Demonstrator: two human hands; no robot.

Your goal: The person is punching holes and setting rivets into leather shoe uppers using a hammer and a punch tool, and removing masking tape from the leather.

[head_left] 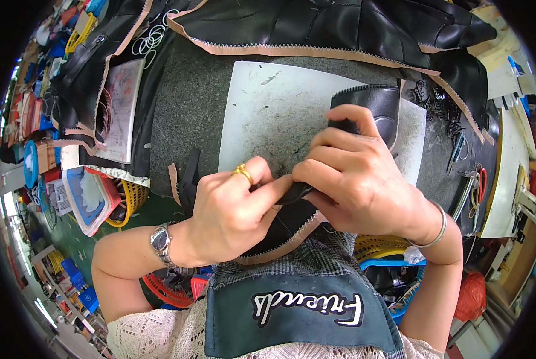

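My left hand [235, 203] and my right hand [354, 173] meet over the near edge of a white board [262, 107]. Both are closed, pinching the edge of a black leather piece [295, 193] between fingers and thumbs. Part of this leather stands up beyond my right hand as a curved flap [378, 99] with a dark zip-like edge. Below my hands, black leather with a tan, zigzag-stitched border [292, 244] lies against my apron. My fingers hide how these parts join.
More black leather pieces [315, 27] with tan borders lie along the far side. Thread snips [457, 146] and red-handled scissors [480, 182] rest at the right, near black scraps [438, 102]. A yellow basket [135, 202] is at the left, a blue-rimmed basket [408, 299] at lower right.
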